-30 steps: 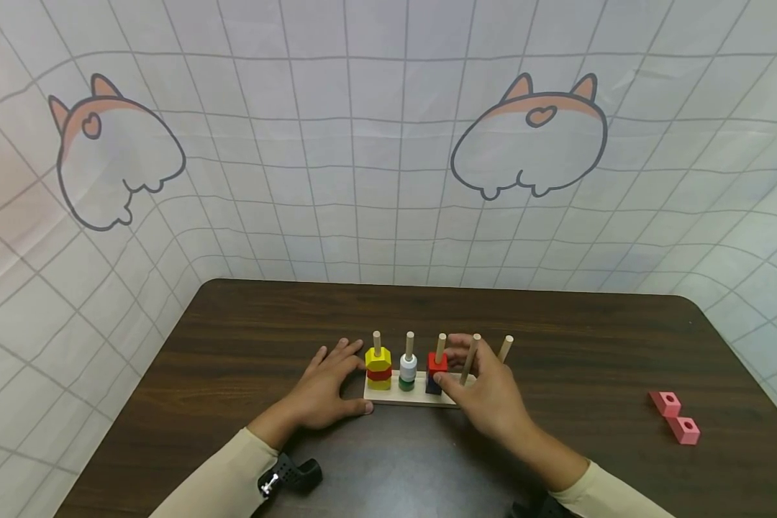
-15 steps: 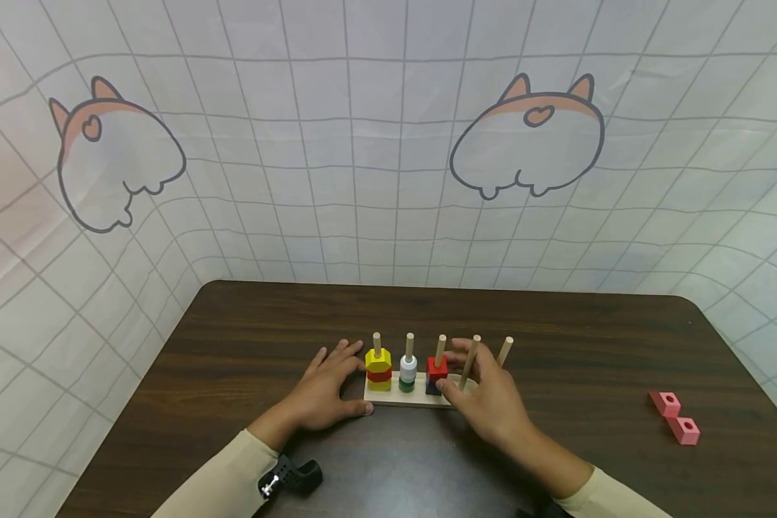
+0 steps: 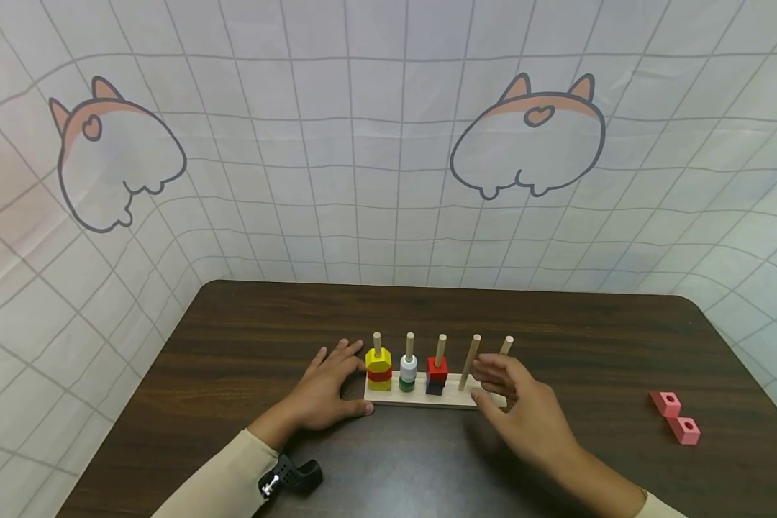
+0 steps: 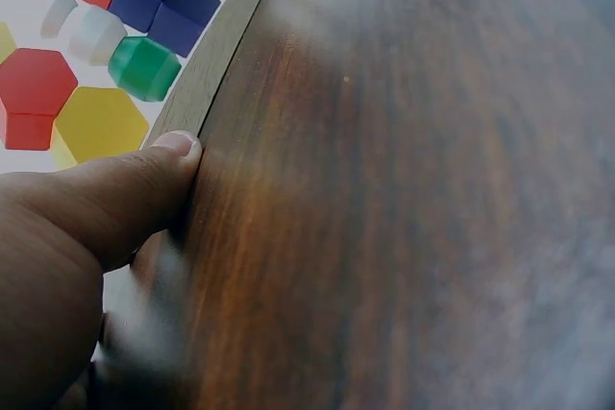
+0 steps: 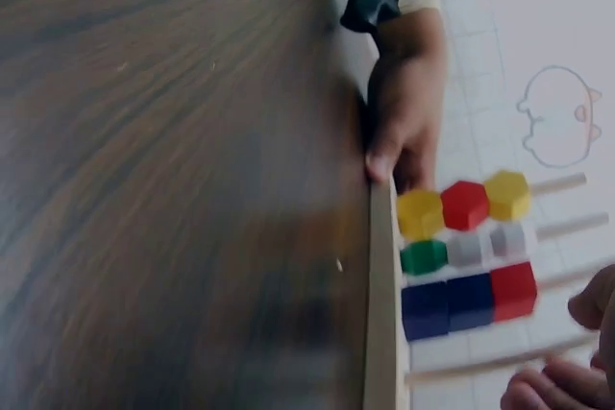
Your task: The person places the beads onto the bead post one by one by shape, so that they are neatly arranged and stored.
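Note:
A light wooden peg board (image 3: 421, 399) stands on the table. Its first peg carries yellow and red hexagonal blocks (image 3: 378, 360), the second a green bead with white beads (image 3: 408, 365) above it. On the third, a red cube (image 3: 437, 370) tops two dark blue cubes (image 5: 447, 307). Bare wood shows on the fourth peg (image 3: 470, 363); the fifth (image 3: 506, 345) is partly behind my right hand (image 3: 534, 414), which hovers with bent, parted fingers and nothing in them. My left hand (image 3: 326, 388) rests spread at the board's left end, thumb (image 4: 163, 165) on its front edge.
Two pink blocks (image 3: 688, 431) with holes lie on the dark wooden table (image 3: 596, 360) at the right. A white gridded curtain (image 3: 388, 144) with cartoon drawings surrounds the table's far side.
My right hand has left the red cube on the third peg and moved right, toward the fourth and fifth pegs. The left hand has stayed in place.

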### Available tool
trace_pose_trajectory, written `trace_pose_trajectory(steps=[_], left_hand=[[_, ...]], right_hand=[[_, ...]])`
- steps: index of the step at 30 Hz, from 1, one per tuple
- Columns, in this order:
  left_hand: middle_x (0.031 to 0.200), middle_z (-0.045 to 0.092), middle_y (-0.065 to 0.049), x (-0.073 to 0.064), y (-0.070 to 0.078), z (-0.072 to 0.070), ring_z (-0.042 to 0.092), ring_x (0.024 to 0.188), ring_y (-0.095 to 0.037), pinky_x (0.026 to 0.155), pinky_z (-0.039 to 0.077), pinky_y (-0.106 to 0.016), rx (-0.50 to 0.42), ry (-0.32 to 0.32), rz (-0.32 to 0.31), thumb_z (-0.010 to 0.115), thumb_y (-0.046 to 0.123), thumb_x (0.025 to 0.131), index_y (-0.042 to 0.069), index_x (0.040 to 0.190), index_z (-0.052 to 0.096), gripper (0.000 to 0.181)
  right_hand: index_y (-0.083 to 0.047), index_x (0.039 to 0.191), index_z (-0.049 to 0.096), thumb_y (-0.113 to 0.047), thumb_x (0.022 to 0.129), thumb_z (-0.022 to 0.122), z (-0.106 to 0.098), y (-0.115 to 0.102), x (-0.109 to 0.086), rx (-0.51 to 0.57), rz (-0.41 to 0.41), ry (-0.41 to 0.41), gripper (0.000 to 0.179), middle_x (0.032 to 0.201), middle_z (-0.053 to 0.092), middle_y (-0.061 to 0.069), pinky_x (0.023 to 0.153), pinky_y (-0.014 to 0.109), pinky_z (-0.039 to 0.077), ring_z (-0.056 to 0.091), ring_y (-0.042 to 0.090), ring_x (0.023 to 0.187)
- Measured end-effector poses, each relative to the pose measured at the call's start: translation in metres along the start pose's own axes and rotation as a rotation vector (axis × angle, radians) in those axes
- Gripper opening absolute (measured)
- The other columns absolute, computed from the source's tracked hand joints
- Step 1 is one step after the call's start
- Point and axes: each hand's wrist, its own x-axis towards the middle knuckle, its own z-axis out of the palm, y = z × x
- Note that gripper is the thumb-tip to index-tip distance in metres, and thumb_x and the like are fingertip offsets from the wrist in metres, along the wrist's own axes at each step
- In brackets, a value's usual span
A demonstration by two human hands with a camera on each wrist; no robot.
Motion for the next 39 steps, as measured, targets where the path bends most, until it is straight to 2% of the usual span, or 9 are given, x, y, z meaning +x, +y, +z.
trace_pose_trajectory(steps=[4,8,13,18,21,25,29,33,39], left_hand=[[0.166,0.030,-0.006,-0.001,0.000,0.000,0.013,0.156,-0.029,0.123,0.000,-0.055,-0.001,-0.001,-0.001,0.080,0.048,0.086,0.019,0.133,0.061,0.058],[0.166,0.030,-0.007,-0.001,0.000,0.000,0.013,0.156,-0.030,0.123,0.000,-0.055,-0.006,-0.003,0.001,0.080,0.048,0.086,0.018,0.133,0.061,0.058],[0.166,0.030,-0.006,-0.001,0.001,-0.001,0.013,0.156,-0.029,0.123,0.000,-0.055,-0.003,-0.004,-0.004,0.080,0.048,0.086,0.018,0.133,0.061,0.058],[0.166,0.029,-0.006,-0.001,0.002,-0.002,0.012,0.156,-0.028,0.123,0.000,-0.054,0.000,-0.007,-0.008,0.080,0.048,0.087,0.017,0.133,0.060,0.059],[0.166,0.029,-0.006,0.000,0.001,-0.001,0.012,0.156,-0.028,0.123,-0.001,-0.055,-0.003,-0.010,-0.005,0.079,0.049,0.087,0.018,0.133,0.060,0.059],[0.167,0.028,-0.005,0.001,0.000,-0.001,0.012,0.156,-0.028,0.123,-0.001,-0.055,0.005,-0.012,-0.003,0.079,0.050,0.087,0.020,0.133,0.060,0.058],[0.167,0.028,-0.005,0.002,-0.001,0.000,0.012,0.156,-0.027,0.123,-0.001,-0.054,0.015,-0.010,-0.005,0.079,0.051,0.087,0.020,0.133,0.060,0.058],[0.166,0.029,-0.005,0.001,-0.001,0.000,0.012,0.156,-0.028,0.123,-0.001,-0.055,0.010,-0.008,-0.005,0.079,0.050,0.087,0.020,0.133,0.060,0.059],[0.166,0.029,-0.006,0.000,-0.001,0.000,0.012,0.156,-0.029,0.123,0.000,-0.055,0.002,-0.008,0.001,0.079,0.049,0.087,0.019,0.133,0.060,0.059]], right_hand=[[0.000,0.124,0.059,0.006,0.083,0.081,-0.017,0.011,-0.005,-0.007,-0.102,0.034,0.047,0.106,0.073,0.004,0.078,0.023,0.057,0.070,0.010,0.089],[-0.001,0.122,0.062,0.010,0.080,0.080,-0.040,0.025,-0.009,-0.039,-0.131,0.094,0.047,0.102,0.072,0.000,0.076,0.016,0.053,0.066,0.006,0.085],[-0.001,0.126,0.062,0.009,0.082,0.079,-0.073,0.042,-0.013,-0.127,-0.077,0.160,0.049,0.102,0.071,0.001,0.076,0.010,0.048,0.063,0.000,0.087],[0.001,0.131,0.058,-0.003,0.091,0.076,-0.110,0.064,-0.020,-0.255,0.065,0.170,0.044,0.110,0.070,0.010,0.069,0.009,0.046,0.056,-0.012,0.090],[0.003,0.134,0.055,-0.015,0.097,0.072,-0.130,0.080,-0.026,-0.324,0.170,0.133,0.045,0.116,0.067,0.017,0.064,0.012,0.046,0.063,0.006,0.097],[0.010,0.135,0.050,-0.022,0.099,0.070,-0.149,0.102,-0.034,-0.371,0.267,0.074,0.052,0.120,0.062,0.030,0.061,0.020,0.051,0.063,0.049,0.098],[0.015,0.135,0.048,-0.026,0.099,0.070,-0.160,0.119,-0.040,-0.420,0.319,0.023,0.058,0.122,0.056,0.041,0.068,0.047,0.059,0.061,0.059,0.097],[0.018,0.135,0.046,-0.032,0.100,0.069,-0.167,0.128,-0.044,-0.478,0.369,-0.018,0.065,0.127,0.051,0.046,0.078,0.070,0.048,0.054,0.065,0.104],[0.019,0.128,0.048,-0.044,0.099,0.067,-0.174,0.138,-0.049,-0.522,0.473,-0.096,0.072,0.121,0.056,0.044,0.079,0.069,0.045,0.059,0.057,0.096]])
